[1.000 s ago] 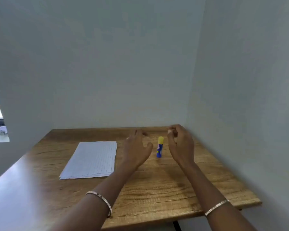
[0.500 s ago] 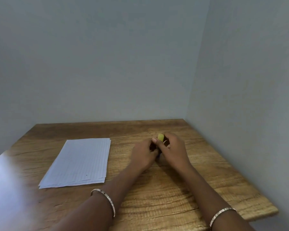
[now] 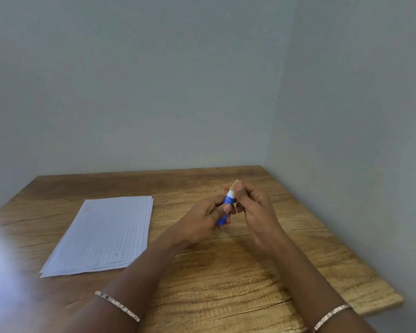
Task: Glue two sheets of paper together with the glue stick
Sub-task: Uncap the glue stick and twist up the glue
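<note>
A blue glue stick [image 3: 228, 202] with a yellow cap [image 3: 235, 184] is lifted a little above the wooden table [image 3: 250, 272], tilted with the cap pointing up and away. My left hand [image 3: 205, 218] grips its blue body. My right hand [image 3: 255, 207] pinches the cap end between thumb and fingers. A white band of the stick shows just below the cap. A small stack of lined white paper sheets [image 3: 103, 234] lies flat on the table to the left of my hands.
The table stands in a corner, with a grey wall [image 3: 154, 92] behind it and another grey wall [image 3: 358, 140] along its right side. A blurred bright patch covers the table's near left part. Both wrists wear thin bracelets.
One second ago the glue stick stood upright on the table between my open hands. Both hands have since closed on it and lifted it, tilting it.
</note>
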The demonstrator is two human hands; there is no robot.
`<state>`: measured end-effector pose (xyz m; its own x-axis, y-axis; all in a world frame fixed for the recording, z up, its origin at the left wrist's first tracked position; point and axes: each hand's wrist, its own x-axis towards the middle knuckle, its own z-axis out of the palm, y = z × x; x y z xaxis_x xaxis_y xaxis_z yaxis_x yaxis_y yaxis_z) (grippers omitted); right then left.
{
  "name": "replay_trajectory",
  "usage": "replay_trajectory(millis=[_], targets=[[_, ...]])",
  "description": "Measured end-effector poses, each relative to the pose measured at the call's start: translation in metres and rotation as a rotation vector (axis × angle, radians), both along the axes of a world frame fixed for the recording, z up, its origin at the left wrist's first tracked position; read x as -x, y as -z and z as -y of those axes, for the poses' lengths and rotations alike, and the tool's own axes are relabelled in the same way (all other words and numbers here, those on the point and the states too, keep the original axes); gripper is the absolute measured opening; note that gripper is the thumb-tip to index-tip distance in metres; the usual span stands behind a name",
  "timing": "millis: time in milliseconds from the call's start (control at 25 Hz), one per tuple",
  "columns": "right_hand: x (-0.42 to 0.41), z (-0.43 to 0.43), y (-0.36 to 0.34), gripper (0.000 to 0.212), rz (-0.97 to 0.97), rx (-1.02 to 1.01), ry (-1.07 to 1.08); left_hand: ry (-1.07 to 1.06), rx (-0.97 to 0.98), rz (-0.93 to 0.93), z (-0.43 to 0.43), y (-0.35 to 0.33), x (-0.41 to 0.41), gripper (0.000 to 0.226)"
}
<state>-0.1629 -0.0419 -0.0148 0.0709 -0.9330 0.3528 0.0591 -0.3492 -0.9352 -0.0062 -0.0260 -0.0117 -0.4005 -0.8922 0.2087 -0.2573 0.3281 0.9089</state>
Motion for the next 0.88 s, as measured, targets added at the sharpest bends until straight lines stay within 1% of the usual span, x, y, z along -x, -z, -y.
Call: replay_trajectory(millis=[80, 160, 240, 320, 400, 520, 560, 680, 800, 880], targets=[[0.001, 0.002, -0.003, 0.028, 0.091, -0.029, 0.016, -0.017, -0.024, -0.017, 0.0, 0.001, -0.002, 0.029], [0.005, 0.006, -0.004, 0.018, 0.137, 0.004, 0.11, -0.072, -0.043, -0.056, 0.001, 0.003, -0.002, 0.029], [0.008, 0.008, -0.001, 0.012, 0.009, 0.082, 0.308, -0.153, -0.056, -0.107, 0.004, 0.005, -0.001, 0.027], [0.011, 0.008, 0.003, 0.017, -0.137, 0.176, 0.49, -0.242, -0.061, -0.181, 0.007, 0.007, -0.002, 0.025], [0.015, 0.009, 0.007, 0.021, -0.294, 0.247, 0.564, -0.308, -0.063, -0.265, 0.01, 0.009, -0.002, 0.023], [0.017, 0.015, 0.013, 0.017, -0.676, 0.249, 0.528, -0.363, -0.061, -0.333, 0.012, 0.01, -0.001, 0.02], [0.017, 0.015, 0.014, 0.018, -0.745, 0.227, 0.501, -0.368, -0.062, -0.342, 0.013, 0.01, -0.001, 0.018], [0.017, 0.016, 0.014, 0.019, -0.798, 0.16, 0.47, -0.354, -0.063, -0.356, 0.013, 0.009, -0.002, 0.013], [0.016, 0.016, 0.014, 0.031, -0.971, 0.14, 0.411, -0.351, -0.044, -0.35, 0.012, 0.008, 0.0, 0.016], [0.014, 0.016, 0.015, 0.035, -1.054, 0.137, 0.373, -0.351, -0.043, -0.363, 0.014, 0.01, 0.0, 0.017]])
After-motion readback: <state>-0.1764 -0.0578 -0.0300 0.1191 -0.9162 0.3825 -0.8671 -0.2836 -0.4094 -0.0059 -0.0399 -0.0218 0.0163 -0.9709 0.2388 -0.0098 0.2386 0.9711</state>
